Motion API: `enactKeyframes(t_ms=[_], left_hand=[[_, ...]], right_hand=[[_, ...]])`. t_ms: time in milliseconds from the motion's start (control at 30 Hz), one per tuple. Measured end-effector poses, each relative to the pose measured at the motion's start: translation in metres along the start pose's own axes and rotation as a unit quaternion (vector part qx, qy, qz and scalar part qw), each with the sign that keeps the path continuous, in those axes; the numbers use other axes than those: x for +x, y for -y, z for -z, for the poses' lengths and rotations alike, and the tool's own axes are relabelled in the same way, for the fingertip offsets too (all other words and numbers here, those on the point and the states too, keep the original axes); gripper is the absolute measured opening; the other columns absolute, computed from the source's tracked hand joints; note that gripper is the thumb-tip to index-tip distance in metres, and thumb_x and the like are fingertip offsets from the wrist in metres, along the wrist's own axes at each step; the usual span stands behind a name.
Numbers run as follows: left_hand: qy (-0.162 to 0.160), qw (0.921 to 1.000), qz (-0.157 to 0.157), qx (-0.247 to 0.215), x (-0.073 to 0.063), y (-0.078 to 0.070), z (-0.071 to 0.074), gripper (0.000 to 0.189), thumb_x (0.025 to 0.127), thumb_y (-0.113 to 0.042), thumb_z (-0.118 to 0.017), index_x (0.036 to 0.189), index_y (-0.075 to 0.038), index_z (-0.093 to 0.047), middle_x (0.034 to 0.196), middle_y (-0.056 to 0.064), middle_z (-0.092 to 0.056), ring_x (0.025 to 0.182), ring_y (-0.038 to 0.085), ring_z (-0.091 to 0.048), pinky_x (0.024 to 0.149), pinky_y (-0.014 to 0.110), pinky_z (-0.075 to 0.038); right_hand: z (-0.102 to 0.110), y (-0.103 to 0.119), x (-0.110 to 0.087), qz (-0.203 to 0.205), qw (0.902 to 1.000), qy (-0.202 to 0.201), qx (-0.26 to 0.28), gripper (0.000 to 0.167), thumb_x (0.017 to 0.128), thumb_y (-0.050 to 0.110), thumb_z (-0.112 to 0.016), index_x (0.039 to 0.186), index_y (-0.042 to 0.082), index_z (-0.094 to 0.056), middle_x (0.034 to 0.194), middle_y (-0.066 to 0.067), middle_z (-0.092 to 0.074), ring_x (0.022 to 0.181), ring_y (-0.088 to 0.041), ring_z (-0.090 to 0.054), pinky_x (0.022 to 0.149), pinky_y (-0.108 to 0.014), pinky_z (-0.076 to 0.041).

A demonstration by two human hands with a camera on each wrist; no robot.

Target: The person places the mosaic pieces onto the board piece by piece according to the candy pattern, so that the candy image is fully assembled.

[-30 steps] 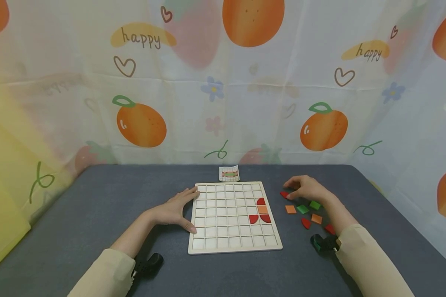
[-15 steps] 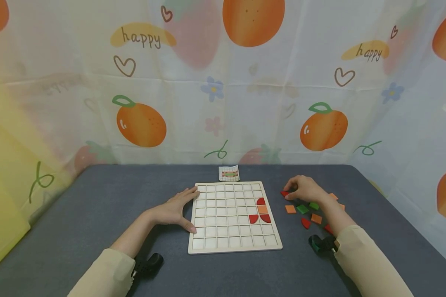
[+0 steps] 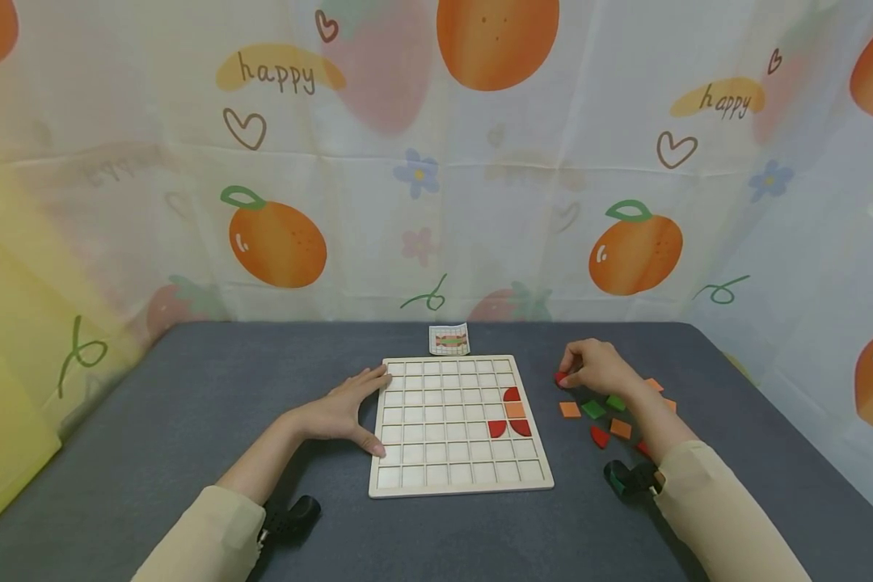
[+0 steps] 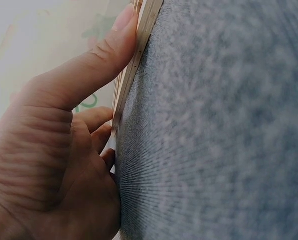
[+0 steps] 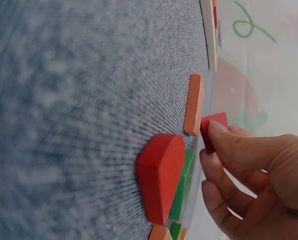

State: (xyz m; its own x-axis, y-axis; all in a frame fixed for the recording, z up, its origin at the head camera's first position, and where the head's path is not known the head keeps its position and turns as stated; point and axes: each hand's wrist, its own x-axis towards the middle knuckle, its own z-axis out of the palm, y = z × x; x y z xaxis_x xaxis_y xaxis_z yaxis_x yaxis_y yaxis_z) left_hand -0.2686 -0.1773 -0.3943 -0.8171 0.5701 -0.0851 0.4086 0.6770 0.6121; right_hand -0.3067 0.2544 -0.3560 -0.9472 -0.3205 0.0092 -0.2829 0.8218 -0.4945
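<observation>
A square wooden grid board [image 3: 434, 434] lies on the dark table. My left hand [image 3: 335, 414] rests at its left edge, fingers and thumb spread along the rim; in the left wrist view the thumb [image 4: 101, 60] lies on the board's edge. To the right of the board, my right hand [image 3: 602, 370] pinches a red quarter-circle tile [image 5: 215, 118] between thumb and fingers, partly covered by them. Set in the board's right columns are several red quarter-circle tiles [image 3: 520, 428] and an orange square tile [image 3: 514, 410].
Loose tiles lie below and around the right hand: orange squares [image 3: 570, 410], green pieces [image 3: 593, 409] and red pieces [image 3: 600, 437]. Behind the board is a small pattern card [image 3: 449, 340]. A printed curtain [image 3: 378, 210] hangs behind the table.
My right fingers have closed on the red tile and turned it, shifting slightly. Loose orange tiles behind the right wrist have come into sight. The left hand and board have stayed in place.
</observation>
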Motion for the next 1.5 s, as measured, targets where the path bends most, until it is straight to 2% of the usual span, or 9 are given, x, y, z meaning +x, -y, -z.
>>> enactKeyframes(t_ms=[100,200,300,433,700,933,1300,1500], left_hand=[[0.001,1.0,0.0,0.0,0.0,0.0,0.0,0.12,0.068,-0.052,-0.086,0.157,-0.002,-0.023,0.168,0.018,-0.011,0.154,0.047,-0.005,0.117,0.073,-0.009],[0.002,1.0,-0.002,0.0,0.0,0.0,0.0,0.12,0.068,-0.053,-0.086,0.157,-0.002,-0.023,0.167,0.018,-0.011,0.154,0.047,-0.005,0.117,0.074,-0.009],[0.003,1.0,-0.004,0.001,-0.001,0.0,0.001,0.12,0.068,-0.053,-0.086,0.157,-0.003,-0.023,0.167,0.018,-0.011,0.154,0.047,-0.005,0.116,0.074,-0.009],[0.005,1.0,-0.004,0.002,-0.001,0.0,0.001,0.12,0.068,-0.054,-0.085,0.157,-0.003,-0.022,0.168,0.018,-0.01,0.154,0.047,-0.005,0.116,0.074,-0.009],[0.005,1.0,-0.004,0.003,0.0,0.0,0.001,0.119,0.068,-0.052,-0.086,0.157,-0.003,-0.023,0.168,0.017,-0.011,0.154,0.047,-0.005,0.116,0.074,-0.009],[0.005,1.0,-0.003,0.0,0.0,0.001,0.0,0.12,0.068,-0.053,-0.086,0.157,-0.004,-0.022,0.168,0.017,-0.01,0.154,0.047,-0.005,0.116,0.074,-0.01],[0.005,1.0,-0.004,0.001,0.0,0.002,0.0,0.12,0.068,-0.055,-0.085,0.158,-0.005,-0.022,0.168,0.016,-0.01,0.154,0.047,-0.005,0.116,0.074,-0.01],[0.006,1.0,-0.001,0.002,0.001,0.002,0.0,0.121,0.068,-0.056,-0.085,0.158,-0.005,-0.022,0.168,0.016,-0.01,0.154,0.047,-0.005,0.116,0.074,-0.01]], right_hand=[[0.0,0.002,0.0,0.007,0.9999,-0.002,0.011,0.012,0.086,0.008,-0.075,0.096,0.005,-0.069,0.088,-0.01,-0.069,0.078,-0.016,-0.061,0.069,-0.03,-0.051],[-0.001,0.005,0.001,0.022,0.9995,0.001,0.023,0.021,0.088,0.008,-0.072,0.109,0.005,-0.07,0.093,-0.011,-0.069,0.082,-0.017,-0.061,0.07,-0.03,-0.051],[-0.003,0.007,0.002,0.037,0.9986,0.003,0.037,0.025,0.09,0.008,-0.071,0.114,0.006,-0.07,0.099,-0.013,-0.069,0.085,-0.019,-0.061,0.069,-0.029,-0.05],[-0.007,0.014,0.004,0.049,0.9972,0.008,0.056,0.023,0.09,0.009,-0.071,0.113,0.007,-0.072,0.105,-0.013,-0.07,0.089,-0.021,-0.065,0.07,-0.028,-0.053],[-0.018,0.033,0.01,0.065,0.9939,0.03,0.083,0.021,0.089,0.01,-0.073,0.11,0.009,-0.073,0.106,-0.011,-0.072,0.084,-0.019,-0.067,0.07,-0.028,-0.055],[-0.028,0.051,0.013,0.089,0.9906,0.04,0.095,0.02,0.09,0.01,-0.071,0.109,0.009,-0.073,0.095,-0.01,-0.07,0.077,-0.018,-0.066,0.066,-0.031,-0.054],[-0.043,0.067,0.018,0.121,0.9889,0.049,0.07,0.015,0.093,0.012,-0.068,0.107,0.012,-0.074,0.088,-0.003,-0.071,0.075,-0.012,-0.061,0.068,-0.027,-0.05],[-0.047,0.071,0.018,0.124,0.9888,0.056,0.061,0.014,0.093,0.013,-0.068,0.105,0.014,-0.075,0.084,-0.002,-0.071,0.071,-0.013,-0.059,0.065,-0.026,-0.048]])
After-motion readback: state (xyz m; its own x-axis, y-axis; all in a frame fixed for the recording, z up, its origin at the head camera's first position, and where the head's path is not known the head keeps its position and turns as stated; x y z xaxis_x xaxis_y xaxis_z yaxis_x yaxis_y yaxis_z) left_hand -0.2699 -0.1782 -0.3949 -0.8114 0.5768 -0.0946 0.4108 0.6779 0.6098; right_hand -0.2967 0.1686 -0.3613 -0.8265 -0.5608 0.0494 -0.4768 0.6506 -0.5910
